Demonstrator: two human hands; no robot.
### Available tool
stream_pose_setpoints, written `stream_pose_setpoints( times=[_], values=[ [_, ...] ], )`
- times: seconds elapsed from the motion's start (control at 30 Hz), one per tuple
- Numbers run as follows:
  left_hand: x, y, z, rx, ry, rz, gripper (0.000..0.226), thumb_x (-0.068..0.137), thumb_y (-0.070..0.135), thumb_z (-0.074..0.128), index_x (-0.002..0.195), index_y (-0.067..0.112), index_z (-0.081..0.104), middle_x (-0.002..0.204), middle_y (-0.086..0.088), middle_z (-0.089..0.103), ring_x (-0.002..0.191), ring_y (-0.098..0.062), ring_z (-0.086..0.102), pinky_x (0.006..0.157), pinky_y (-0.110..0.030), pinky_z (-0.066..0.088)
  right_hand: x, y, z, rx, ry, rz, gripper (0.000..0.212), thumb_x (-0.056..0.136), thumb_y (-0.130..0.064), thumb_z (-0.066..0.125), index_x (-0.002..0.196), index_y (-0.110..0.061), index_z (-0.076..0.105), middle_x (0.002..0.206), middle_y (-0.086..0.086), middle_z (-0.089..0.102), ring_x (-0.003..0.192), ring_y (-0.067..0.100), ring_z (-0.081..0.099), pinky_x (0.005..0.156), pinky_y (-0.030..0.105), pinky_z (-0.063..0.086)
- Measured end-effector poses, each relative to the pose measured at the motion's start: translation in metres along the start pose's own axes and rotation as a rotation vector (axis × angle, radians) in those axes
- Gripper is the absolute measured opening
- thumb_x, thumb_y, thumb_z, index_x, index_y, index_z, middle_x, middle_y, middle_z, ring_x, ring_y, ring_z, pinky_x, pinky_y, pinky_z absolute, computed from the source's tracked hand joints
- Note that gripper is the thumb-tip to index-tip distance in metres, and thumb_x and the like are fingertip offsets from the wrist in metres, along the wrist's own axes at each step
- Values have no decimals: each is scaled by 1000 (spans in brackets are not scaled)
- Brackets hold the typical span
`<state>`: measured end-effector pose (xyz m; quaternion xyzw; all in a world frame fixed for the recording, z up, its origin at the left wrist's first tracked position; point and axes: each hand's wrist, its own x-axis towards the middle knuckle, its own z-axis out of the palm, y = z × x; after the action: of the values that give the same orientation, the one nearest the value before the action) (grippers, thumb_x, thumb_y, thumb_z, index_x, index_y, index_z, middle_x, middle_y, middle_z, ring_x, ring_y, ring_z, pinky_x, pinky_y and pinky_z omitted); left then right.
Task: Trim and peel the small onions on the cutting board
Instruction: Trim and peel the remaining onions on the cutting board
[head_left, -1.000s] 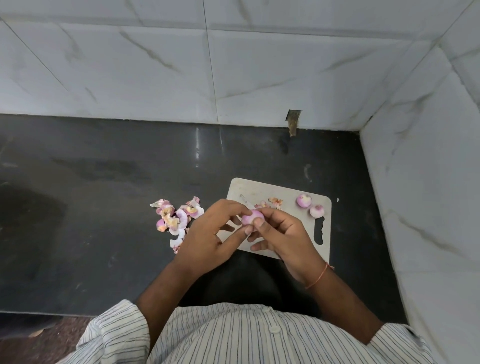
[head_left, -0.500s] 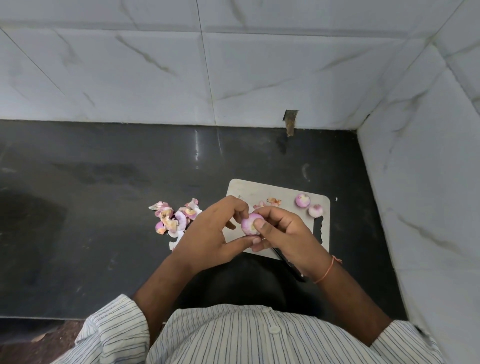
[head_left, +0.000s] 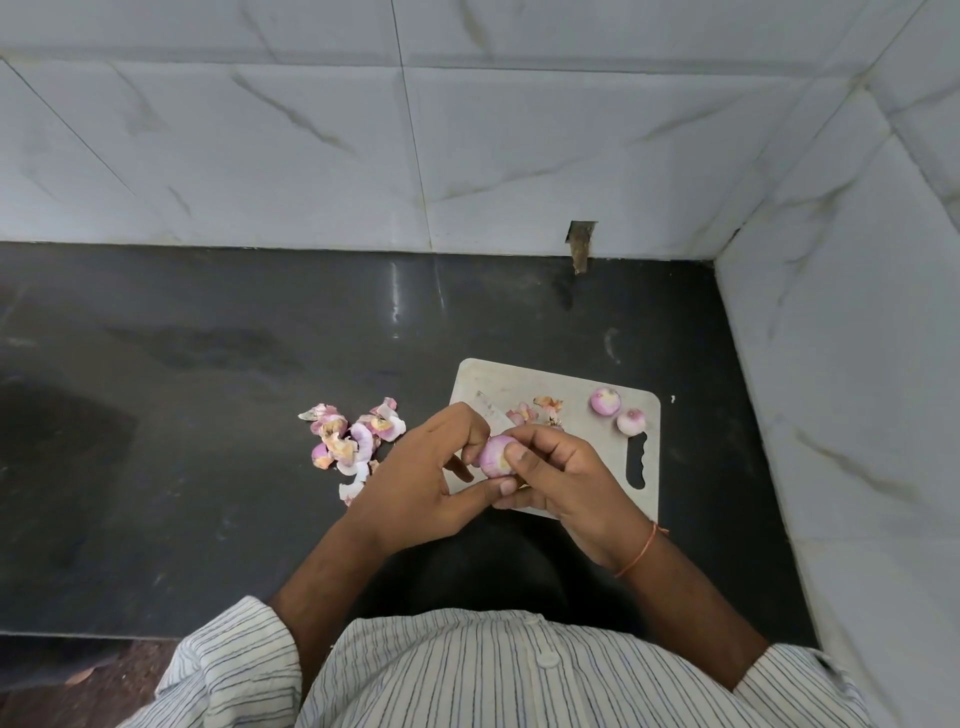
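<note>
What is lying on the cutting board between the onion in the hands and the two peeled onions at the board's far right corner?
In the head view, a few loose peel scraps lie on the cutting board between the held onion and the two peeled onions.

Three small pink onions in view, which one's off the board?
The pink onion pinched between the left hand and right hand; the other two onions rest on the grey cutting board.
</note>
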<state>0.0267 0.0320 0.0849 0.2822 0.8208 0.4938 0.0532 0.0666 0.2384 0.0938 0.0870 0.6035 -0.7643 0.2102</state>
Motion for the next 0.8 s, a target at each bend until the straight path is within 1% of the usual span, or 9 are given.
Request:
stream_pose_setpoints(
  times=[0.1,0.17,0.23,0.33,0.43,0.57,0.63,0.7,0.8],
  values=[
    [-3,0,0,-44,31,-51,33,88,26,89,100,20,59,103,4,64,92,-25,67,69,-44,62,2,0,2,41,29,16,38,96,-33,65,125,-9,71,115,13,77,101,26,76,93,51,63],
    [-4,2,-1,-70,60,-98,39,85,27,93,109,22,63,111,8,65,94,-25,68,71,-43,64,3,0,3,31,33,7,38,95,-33,66,124,-9,71,116,14,76,101,26,76,93,51,63],
    [-3,2,-1,-49,79,-111,44,83,30,95,115,23,66,116,11,65,94,-23,68,71,-41,64,4,-1,3,29,36,-8,36,95,-33,66,122,-10,72,117,14,76,101,27,76,91,49,64],
    [-2,5,-2,-39,110,-117,43,81,28,96,113,23,68,114,13,66,92,-22,68,69,-38,64,6,-3,3,-3,45,-41,31,98,-31,66,121,-11,73,118,14,74,102,27,76,90,47,64],
    [-2,8,0,-66,144,-141,38,83,29,94,110,23,69,110,12,68,89,-23,69,67,-35,64,6,-1,2,-104,63,-87,21,105,-19,63,122,-11,72,117,14,74,106,29,74,94,49,63],
    [-2,7,2,-114,191,-184,28,87,34,88,107,20,74,102,11,72,83,-21,70,61,-25,58,5,-2,0,-184,78,-153,18,105,-12,63,120,-17,71,116,10,75,109,28,74,96,48,63],
    [-2,7,2,-143,193,-218,24,88,31,88,106,20,76,99,11,72,79,-17,69,59,-21,54,4,-2,-3,-232,76,-186,19,105,-14,64,122,-19,70,117,7,75,109,29,75,98,51,62],
    [-1,7,1,-168,167,-241,22,89,28,88,105,20,75,97,10,72,77,-15,68,59,-18,51,4,-1,-6,-304,71,-225,21,105,-23,66,125,-21,70,118,3,74,111,30,73,99,55,60],
    [0,8,0,-188,121,-235,21,90,26,87,104,20,73,98,9,71,79,-17,69,60,-18,50,2,0,-7,-366,80,-262,26,102,-31,66,126,-20,70,117,1,74,113,29,70,99,54,60]
  ],
)
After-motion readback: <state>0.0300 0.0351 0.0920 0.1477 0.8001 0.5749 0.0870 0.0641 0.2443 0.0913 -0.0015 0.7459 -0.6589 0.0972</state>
